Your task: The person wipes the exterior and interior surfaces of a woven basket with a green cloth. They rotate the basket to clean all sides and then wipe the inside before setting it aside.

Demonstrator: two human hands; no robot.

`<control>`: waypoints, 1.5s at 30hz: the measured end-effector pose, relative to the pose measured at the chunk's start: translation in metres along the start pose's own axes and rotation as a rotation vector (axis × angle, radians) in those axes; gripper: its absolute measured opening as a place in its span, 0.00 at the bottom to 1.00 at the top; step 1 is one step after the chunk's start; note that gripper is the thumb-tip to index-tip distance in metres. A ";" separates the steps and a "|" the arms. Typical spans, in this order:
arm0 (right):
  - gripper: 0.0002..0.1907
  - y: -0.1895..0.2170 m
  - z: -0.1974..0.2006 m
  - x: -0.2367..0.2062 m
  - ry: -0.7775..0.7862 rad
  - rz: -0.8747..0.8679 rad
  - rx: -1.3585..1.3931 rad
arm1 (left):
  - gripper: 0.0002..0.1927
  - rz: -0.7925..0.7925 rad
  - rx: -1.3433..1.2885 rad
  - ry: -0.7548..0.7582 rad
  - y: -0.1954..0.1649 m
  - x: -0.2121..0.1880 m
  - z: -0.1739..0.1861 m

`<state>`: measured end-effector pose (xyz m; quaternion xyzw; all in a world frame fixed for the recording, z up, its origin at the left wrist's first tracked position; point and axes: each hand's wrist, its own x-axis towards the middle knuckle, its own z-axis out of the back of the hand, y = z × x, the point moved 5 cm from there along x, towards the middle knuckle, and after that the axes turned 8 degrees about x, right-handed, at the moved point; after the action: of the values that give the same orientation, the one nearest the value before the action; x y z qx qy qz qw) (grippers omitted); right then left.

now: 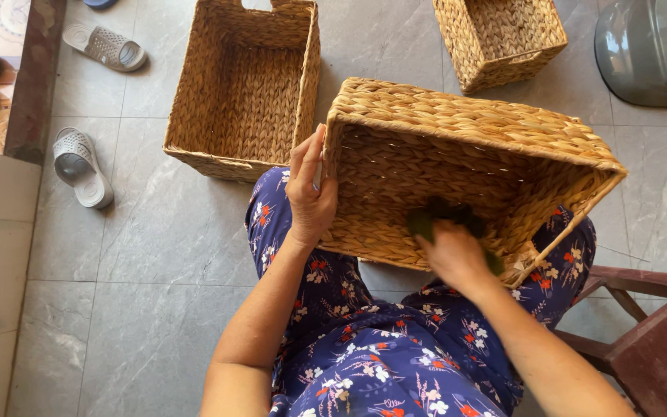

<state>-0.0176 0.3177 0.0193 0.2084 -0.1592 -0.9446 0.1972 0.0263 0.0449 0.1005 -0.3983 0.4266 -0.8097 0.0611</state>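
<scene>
We have a woven rectangular basket (457, 166) tipped on its side across our lap, its opening facing us. Our left hand (310, 193) grips its left wall, thumb and fingers clasped over the rim. Our right hand (453, 251) reaches inside, closed around a green pad (424, 224) pressed to the inner weave — part of the pad is hidden by the fingers. On the grey tiled floor (156, 293) ahead stand a larger open basket (248, 85) and, further right, a smaller basket (499, 38). Grey slippers (79, 166) lie to the left — a wooden chair (650, 340) is just beside our right knee.
</scene>
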 end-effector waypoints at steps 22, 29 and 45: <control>0.24 -0.037 0.034 -0.014 -0.016 -0.024 -0.211 | 0.37 -0.012 -0.019 0.009 -0.004 0.000 0.001; 0.22 0.018 -0.015 0.012 0.008 0.145 -0.058 | 0.37 -0.026 0.007 0.009 -0.005 0.001 0.004; 0.30 -0.008 0.014 0.003 0.237 -0.151 -0.042 | 0.37 0.028 -0.048 0.024 0.001 0.002 0.002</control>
<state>-0.0291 0.3264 0.0267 0.3257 -0.0988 -0.9287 0.1473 0.0268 0.0422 0.1015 -0.3840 0.4521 -0.8030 0.0575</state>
